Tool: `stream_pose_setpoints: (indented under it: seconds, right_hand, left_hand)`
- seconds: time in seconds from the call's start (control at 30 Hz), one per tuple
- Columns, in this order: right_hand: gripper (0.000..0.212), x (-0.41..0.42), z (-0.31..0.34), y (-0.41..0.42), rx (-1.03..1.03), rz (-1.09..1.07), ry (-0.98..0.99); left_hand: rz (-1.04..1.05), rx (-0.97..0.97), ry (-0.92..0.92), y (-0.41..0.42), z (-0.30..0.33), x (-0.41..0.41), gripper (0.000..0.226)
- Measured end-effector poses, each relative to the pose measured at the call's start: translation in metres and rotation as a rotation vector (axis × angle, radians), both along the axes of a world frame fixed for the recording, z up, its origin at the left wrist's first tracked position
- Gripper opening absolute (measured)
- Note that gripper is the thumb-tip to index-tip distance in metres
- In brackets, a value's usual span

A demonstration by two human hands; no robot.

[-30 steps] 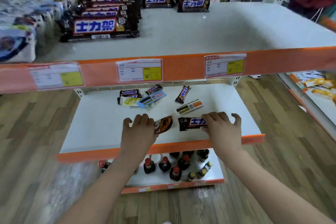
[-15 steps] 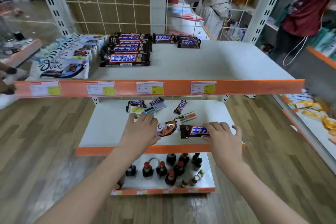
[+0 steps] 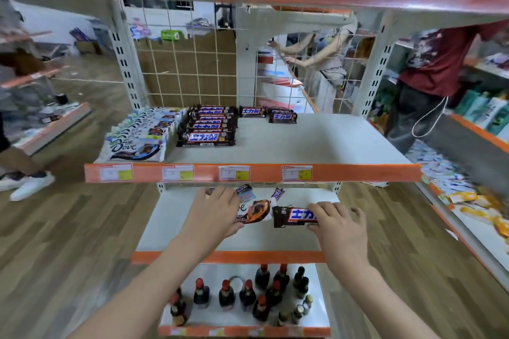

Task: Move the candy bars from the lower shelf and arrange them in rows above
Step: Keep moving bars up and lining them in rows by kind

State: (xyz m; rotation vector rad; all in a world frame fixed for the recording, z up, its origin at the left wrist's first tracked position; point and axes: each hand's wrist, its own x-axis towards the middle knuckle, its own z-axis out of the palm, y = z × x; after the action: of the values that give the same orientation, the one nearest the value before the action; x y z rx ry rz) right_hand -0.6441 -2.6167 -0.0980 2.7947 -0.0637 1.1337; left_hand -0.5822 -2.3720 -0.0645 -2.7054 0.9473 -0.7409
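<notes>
— What has changed?

— The view has tipped upward; more of the white upper shelf with orange lip point(image 3: 316, 143) shows now. Both hands still sit on the white lower shelf point(image 3: 170, 217), neither bar lifted yet.

— And the hands?

— The right hand point(image 3: 337, 224) pinches one end of a dark brown wrapped candy bar with blue lettering point(image 3: 292, 216). The left hand point(image 3: 213, 210) curls round a white-and-brown Dove bar point(image 3: 254, 210).

— Anything obstructing?

— The upper shelf's orange lip overhangs the lift path. Snickers rows point(image 3: 210, 125) and Dove stacks point(image 3: 140, 137) fill its left; small loose bars point(image 3: 276, 193) remain behind.
</notes>
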Motion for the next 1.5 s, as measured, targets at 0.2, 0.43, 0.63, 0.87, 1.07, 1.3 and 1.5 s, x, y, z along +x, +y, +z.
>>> stream_pose_setpoints:
  seconds: [0.2, 0.43, 0.63, 0.87, 1.07, 1.3, 1.5]
  right_hand:
    - [0.049, 0.004, 0.03, 0.007, -0.03, -0.01, -0.016]
    - [0.045, 0.016, 0.07, 0.023, -0.023, 0.051, -0.005]
    - [0.04, 0.036, 0.087, 0.032, -0.021, 0.089, -0.006]
    - [0.043, 0.07, 0.1, 0.058, -0.004, 0.09, 0.088]
    - [0.047, 0.113, 0.104, 0.085, 0.01, 0.081, 0.155]
    - [0.041, 0.149, 0.108, 0.122, 0.009, 0.07, 0.326]
    - [0.047, 0.181, 0.101, 0.145, 0.01, 0.088, 0.317]
  left_hand:
    - [0.025, 0.022, -0.067, 0.011, 0.027, -0.004, 0.055]
    - [0.072, -0.009, -0.1, 0.029, 0.052, -0.004, 0.051]
    - [0.104, -0.05, -0.074, 0.048, 0.062, 0.012, 0.05]
    - [0.113, -0.051, -0.082, 0.078, 0.067, 0.046, 0.05]
    - [0.113, -0.09, -0.095, 0.109, 0.068, 0.092, 0.055]
    - [0.101, -0.116, -0.111, 0.149, 0.07, 0.138, 0.056]
    - [0.065, -0.117, -0.155, 0.183, 0.071, 0.165, 0.046]
